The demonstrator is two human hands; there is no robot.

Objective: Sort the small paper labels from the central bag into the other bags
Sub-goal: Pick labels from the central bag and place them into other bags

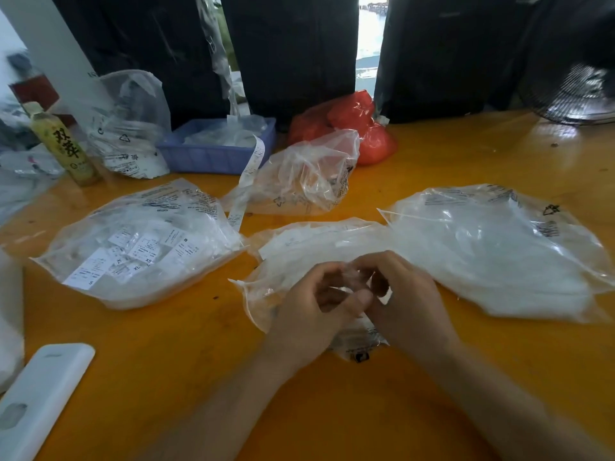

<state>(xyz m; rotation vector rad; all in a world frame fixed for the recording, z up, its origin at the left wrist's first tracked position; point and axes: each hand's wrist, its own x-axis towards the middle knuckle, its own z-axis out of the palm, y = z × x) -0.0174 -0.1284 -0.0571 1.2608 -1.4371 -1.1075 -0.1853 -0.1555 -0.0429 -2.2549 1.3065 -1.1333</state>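
From the head view, both hands are working over the central bag [309, 251] on the orange table [166, 361]: the left hand [306, 314] and right hand [409, 301] are curling their fingers together, seemingly pinching something small, though I cannot tell what. Separating one label cleanly and reading its size before choosing the left bag [139, 247] or right bag [492, 247] seems wise. The labels are showing as small white printed slips through clear crinkled plastic.
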